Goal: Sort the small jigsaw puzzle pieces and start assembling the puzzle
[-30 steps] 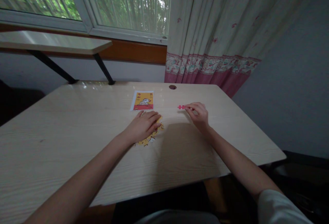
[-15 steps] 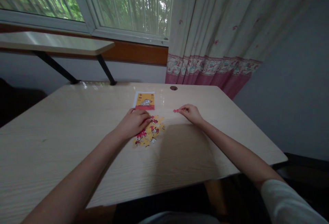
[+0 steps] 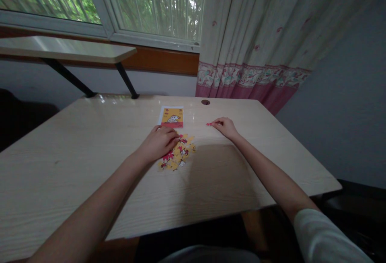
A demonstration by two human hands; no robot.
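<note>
A heap of yellow and red puzzle pieces [image 3: 178, 154] lies on the pale wooden table [image 3: 90, 154]. My left hand [image 3: 158, 142] rests on the heap's left side, fingers curled over some pieces. My right hand [image 3: 225, 126] is further right, its fingertips pinching a small red puzzle piece [image 3: 208, 124] against the tabletop. A small printed picture card [image 3: 172, 116], yellow and red with a white figure, lies just beyond the heap.
A round cable hole [image 3: 205, 102] sits near the table's far edge. A shelf on black brackets [image 3: 66, 52] runs under the window at the back left. A flowered curtain [image 3: 256, 46] hangs at the back right.
My left hand has slid left off the heap, uncovering more pieces. My right hand has lowered the red piece to the table.
</note>
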